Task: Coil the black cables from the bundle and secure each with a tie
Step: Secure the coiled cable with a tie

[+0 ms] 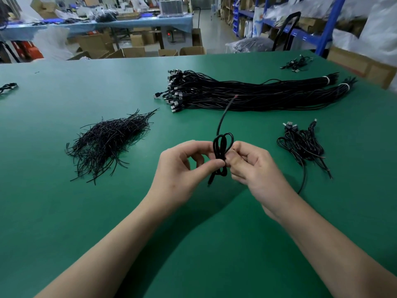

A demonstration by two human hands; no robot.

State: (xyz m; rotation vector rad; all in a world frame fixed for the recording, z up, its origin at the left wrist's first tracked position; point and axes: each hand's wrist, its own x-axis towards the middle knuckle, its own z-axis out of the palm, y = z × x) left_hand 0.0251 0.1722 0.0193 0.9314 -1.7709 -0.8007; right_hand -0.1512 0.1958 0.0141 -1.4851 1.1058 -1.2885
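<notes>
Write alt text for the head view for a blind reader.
Left hand and right hand pinch a small coil of thin black cable over a green table. Beyond lie a long bundle of black USB cables, loose black wire ties and other coiled cables.

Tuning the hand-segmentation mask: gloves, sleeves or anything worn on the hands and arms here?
Nothing worn. Left hand and right hand are bare: no gloves, rings or tape visible. Left forearm and right forearm are bare to the frame edge, no sleeve cuff, watch or wristband in view.
</notes>
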